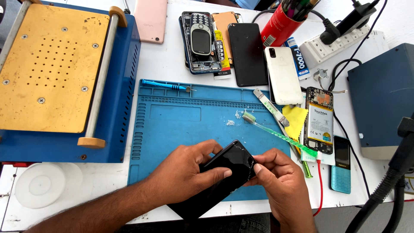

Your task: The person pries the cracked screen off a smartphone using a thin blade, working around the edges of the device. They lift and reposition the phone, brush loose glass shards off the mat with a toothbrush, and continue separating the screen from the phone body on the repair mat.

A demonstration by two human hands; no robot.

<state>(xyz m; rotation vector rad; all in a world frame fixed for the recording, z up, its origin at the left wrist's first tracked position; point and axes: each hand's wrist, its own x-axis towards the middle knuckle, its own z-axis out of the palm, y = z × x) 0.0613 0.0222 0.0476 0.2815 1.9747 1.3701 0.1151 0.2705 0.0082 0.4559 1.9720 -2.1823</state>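
While it is held tilted above the near edge of the blue silicone work mat (172,125), the black glossy smartphone with cracked glass (224,172) sits between both hands: the left hand (185,172) wraps its body, fingers curled closed around it, and the right hand (280,181) pinches its upper corner with thumb and forefinger. It looks thin, stiff, slippery and fragile, best gripped by the side edges rather than the cracked face. Farther back stand a red cylindrical can (278,26) with a pale label patch, a yellow glue tube (221,49), and a blue-and-white tube (299,58).

Bright, even daylight; sharp, soft shadows.
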